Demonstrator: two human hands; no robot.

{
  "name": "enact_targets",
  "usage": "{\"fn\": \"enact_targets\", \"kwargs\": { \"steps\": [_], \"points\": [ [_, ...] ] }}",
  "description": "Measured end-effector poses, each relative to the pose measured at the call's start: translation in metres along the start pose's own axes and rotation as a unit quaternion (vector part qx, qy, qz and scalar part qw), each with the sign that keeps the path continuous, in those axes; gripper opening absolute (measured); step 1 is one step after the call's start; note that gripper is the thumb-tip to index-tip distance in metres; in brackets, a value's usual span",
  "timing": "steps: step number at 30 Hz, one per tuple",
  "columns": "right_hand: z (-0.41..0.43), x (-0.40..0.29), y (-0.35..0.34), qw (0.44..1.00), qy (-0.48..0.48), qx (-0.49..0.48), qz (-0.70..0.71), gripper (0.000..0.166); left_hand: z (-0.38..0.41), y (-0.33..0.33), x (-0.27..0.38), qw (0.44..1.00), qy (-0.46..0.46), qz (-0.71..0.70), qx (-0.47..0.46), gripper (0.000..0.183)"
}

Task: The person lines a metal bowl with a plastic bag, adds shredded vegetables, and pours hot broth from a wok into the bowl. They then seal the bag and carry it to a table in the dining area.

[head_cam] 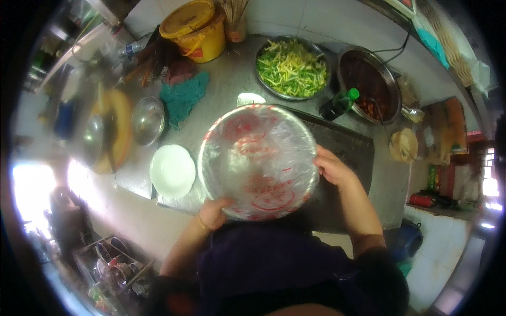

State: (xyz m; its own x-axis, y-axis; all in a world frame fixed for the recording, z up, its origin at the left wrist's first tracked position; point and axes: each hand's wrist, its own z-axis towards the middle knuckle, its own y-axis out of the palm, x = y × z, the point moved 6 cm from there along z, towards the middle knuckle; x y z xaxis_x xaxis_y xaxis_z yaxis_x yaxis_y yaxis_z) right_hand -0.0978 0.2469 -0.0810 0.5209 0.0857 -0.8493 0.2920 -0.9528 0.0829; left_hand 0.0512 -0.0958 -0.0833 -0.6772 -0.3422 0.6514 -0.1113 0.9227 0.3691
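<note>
Close to my body, a round metal basin [259,162] is covered with clear plastic film bearing red print. My left hand [213,213] grips its lower left rim, with the fingers partly hidden underneath. The right rim is held by my right hand [332,166]. Left of the basin lies a white scalloped plate [172,171]. Just beyond its far rim, a small white bowl [250,98] is partly covered from view. A metal tray of chopped green and yellow vegetables [292,69] stands farther back, and a dark bottle with a green cap [338,104] is to its right.
A pot of dark red sauce [369,85] stands back right, near a small tan bowl [403,145]. Back left are a yellow lidded bucket [193,31], a teal cloth [182,98] and a metal bowl [148,120]. A round yellow board [120,130] is at the left.
</note>
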Motion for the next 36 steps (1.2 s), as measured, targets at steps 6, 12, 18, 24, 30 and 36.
{"fn": "enact_targets", "kwargs": {
  "steps": [6,12,18,24,30,36],
  "points": [
    [0.124,-0.168,-0.005,0.885,-0.268,0.206,-0.322,0.068,-0.008,-0.074,-0.014,0.966,0.149,0.213,0.009,0.059],
    [0.277,-0.225,-0.007,0.800,-0.107,0.317,-0.498,0.084,-0.024,-0.079,0.022,0.937,0.128,0.320,0.058,0.060],
    [0.294,-0.217,0.010,0.778,-0.022,0.277,-0.564,0.067,-0.032,-0.069,0.057,0.821,0.192,0.531,0.084,0.027],
    [0.283,-0.194,-0.059,0.824,-0.227,0.218,-0.471,0.054,0.005,-0.080,0.052,0.982,0.094,0.134,0.090,0.034],
    [0.267,-0.211,0.030,0.756,-0.182,0.209,-0.592,0.082,0.029,-0.095,0.033,0.985,0.115,0.109,0.064,0.047],
    [0.272,-0.211,0.078,0.687,-0.006,0.210,-0.695,0.076,0.026,-0.088,0.042,0.989,0.116,0.043,0.075,0.050]
  ]
}}
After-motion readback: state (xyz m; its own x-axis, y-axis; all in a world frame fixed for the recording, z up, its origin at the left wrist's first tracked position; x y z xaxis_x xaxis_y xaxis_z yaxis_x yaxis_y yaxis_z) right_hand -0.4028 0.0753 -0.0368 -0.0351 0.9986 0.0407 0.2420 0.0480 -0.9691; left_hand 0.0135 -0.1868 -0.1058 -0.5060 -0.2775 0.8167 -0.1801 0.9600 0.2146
